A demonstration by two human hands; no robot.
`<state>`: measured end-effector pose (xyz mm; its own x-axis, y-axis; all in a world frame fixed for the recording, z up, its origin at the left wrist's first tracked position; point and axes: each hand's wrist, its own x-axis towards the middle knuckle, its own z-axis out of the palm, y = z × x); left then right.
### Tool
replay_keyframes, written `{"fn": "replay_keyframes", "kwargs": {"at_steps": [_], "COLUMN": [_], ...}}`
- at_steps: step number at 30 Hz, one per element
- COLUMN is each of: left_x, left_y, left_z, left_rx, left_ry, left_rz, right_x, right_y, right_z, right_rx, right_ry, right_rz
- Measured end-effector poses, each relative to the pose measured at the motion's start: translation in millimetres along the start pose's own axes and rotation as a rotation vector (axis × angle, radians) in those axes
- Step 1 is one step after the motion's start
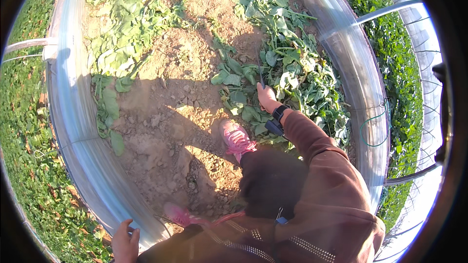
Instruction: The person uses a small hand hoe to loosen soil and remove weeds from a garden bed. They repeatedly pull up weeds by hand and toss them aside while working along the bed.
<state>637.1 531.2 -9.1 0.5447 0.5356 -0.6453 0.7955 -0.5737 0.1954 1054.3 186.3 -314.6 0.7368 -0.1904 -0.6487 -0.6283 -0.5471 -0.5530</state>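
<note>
My right hand [267,98] is closed around the handle of a long, thin tool [260,68], perhaps a blade; its exact kind cannot be told. The tool points away from me over the cut-looking, wilted leafy greens [289,58] on the right side of the soil. A watch and a dark blue device sit at that wrist. At the bottom left, my left hand [126,241] has its fingers apart and holds nothing, beside the clear plastic sheeting. Another heap of leafy greens [124,33] lies along the left side of the bare soil [157,117].
Rolled plastic film [78,117] runs along the left, and more film [351,58] along the right, with hoop poles [389,11] and a green cord [362,131]. Growing plants [29,175] stand beyond. My pink shoes [237,137] are on loose, uneven soil.
</note>
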Motion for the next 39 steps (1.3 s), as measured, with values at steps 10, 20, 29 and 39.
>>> {"fn": "replay_keyframes", "kwargs": {"at_steps": [10,20,29,39], "left_x": [2,-9,-6,-5], "left_y": [1,4,8,15], "left_z": [4,0,4,1], "left_rx": [0.046,0.048,-0.026,0.056], "left_ry": [-0.023,-0.008,-0.030,-0.037], "left_rz": [0.013,0.016,-0.019,0.021], "right_x": [44,49,67,13], "right_y": [27,57,35,57], "right_z": [26,26,10,14], "right_rx": [-0.011,-0.867,-2.144,-0.324], "right_ry": [0.221,0.267,0.309,0.388], "right_rz": [-0.155,-0.313,-0.823,-0.397]}}
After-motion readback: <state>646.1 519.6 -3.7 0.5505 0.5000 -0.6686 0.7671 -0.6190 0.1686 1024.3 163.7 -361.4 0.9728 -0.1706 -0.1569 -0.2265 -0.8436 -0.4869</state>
